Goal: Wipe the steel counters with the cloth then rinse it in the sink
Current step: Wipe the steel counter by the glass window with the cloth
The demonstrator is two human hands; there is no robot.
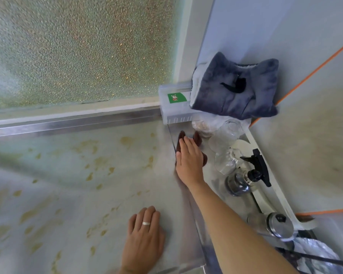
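The steel counter fills the lower left and reflects yellowish spots from the window. My right hand presses flat on a dark brown cloth at the counter's right edge, near the far corner. Only the cloth's edges show around my fingers and palm. My left hand, with a ring on one finger, rests flat on the counter near the front edge and holds nothing. No sink is visible.
A frosted window stands behind the counter. A blue-grey towel lies over a clear plastic box in the corner. Crumpled plastic bags, a spray bottle and a steel-capped jar crowd the narrow shelf to the right.
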